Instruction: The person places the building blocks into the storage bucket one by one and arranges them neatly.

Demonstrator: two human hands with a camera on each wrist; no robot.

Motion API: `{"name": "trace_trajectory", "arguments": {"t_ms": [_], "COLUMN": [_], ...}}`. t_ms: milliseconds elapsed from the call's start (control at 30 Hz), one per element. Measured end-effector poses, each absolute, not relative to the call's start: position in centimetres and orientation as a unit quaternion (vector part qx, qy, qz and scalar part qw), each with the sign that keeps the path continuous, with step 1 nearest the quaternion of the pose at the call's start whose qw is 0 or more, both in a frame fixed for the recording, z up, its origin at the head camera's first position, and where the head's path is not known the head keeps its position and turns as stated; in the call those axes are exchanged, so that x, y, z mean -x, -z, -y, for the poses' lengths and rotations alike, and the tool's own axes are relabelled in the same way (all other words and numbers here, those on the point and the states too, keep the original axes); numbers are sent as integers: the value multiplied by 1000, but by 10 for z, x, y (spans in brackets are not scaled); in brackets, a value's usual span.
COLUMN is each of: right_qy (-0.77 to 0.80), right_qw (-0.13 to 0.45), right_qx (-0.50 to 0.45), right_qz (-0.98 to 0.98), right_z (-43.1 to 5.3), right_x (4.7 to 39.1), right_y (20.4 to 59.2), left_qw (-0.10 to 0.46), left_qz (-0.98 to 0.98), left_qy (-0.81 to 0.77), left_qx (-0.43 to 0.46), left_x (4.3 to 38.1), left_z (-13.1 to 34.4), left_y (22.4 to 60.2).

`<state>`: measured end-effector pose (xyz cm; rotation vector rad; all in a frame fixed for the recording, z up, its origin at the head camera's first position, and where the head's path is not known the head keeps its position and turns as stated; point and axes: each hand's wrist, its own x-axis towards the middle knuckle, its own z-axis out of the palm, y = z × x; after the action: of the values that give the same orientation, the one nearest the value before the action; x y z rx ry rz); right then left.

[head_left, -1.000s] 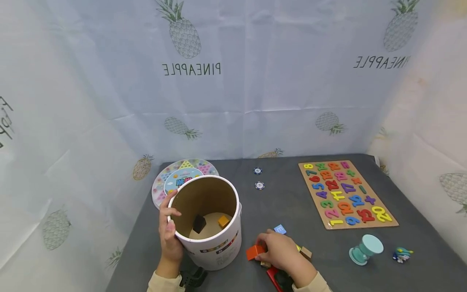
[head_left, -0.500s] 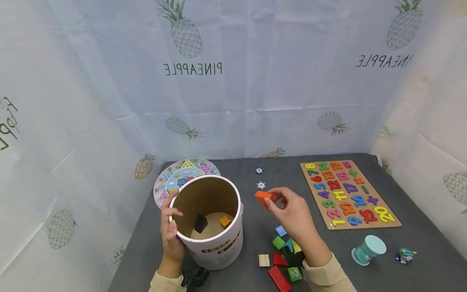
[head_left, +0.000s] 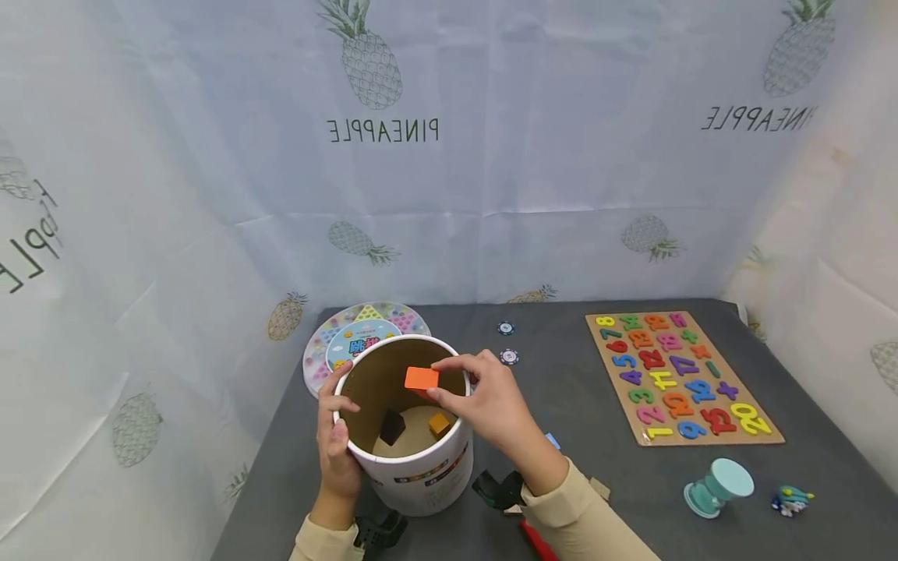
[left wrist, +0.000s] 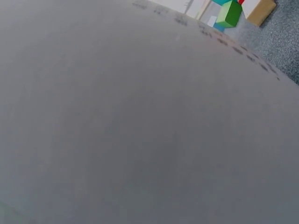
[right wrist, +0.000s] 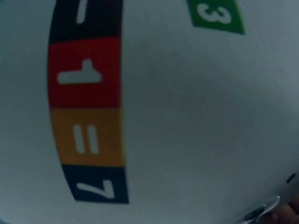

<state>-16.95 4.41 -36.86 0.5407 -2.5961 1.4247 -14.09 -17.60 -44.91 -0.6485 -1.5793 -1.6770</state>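
A white bucket (head_left: 421, 487) stands on the dark table, its mouth tilted toward me. My left hand (head_left: 338, 444) grips its left rim, fingers over the edge and thumb near the inside. Between thumb and index finger, my right hand (head_left: 491, 397) pinches an orange block (head_left: 422, 379) over the bucket's mouth. Inside, on the bottom, lie a black block (head_left: 392, 427) and a yellow-orange block (head_left: 440, 425). The bucket's wall fills the left wrist view, with a green block (left wrist: 229, 14) beyond it. Printed number squares (right wrist: 85, 72) on the bucket show in the right wrist view.
Right of the bucket, my right forearm mostly hides loose blocks, including a red block (head_left: 539, 540). Farther right are a number board (head_left: 684, 382), a turquoise cup-shaped stand (head_left: 719, 488) and a small figurine (head_left: 791, 501). A round game board (head_left: 330, 335) and two chips (head_left: 508, 356) lie behind.
My right hand has picked the orange block up from the pile and carried it up and left, over the bucket. My left hand keeps its grip on the rim.
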Motion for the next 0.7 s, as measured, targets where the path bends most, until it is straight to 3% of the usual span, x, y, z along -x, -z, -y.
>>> {"name": "trace_trajectory", "arguments": {"t_ms": [233, 367, 500, 700], "right_qy": [-518, -521, -428, -323], "right_qw": [88, 104, 34, -124], "right_qx": [-232, -216, -209, -217], "right_qz": [818, 819, 879, 913], "right_z": [-66, -96, -132, -164], "right_x": [167, 159, 140, 102], "right_y": [376, 384, 395, 430], "left_qw": [373, 375, 376, 378], "left_qz": [611, 613, 609, 599], "left_qy": [652, 648, 650, 661], "left_qx": [249, 252, 254, 249], "left_x": [139, 140, 141, 141], "left_z": [174, 174, 173, 173], "left_y": [449, 448, 447, 448]}}
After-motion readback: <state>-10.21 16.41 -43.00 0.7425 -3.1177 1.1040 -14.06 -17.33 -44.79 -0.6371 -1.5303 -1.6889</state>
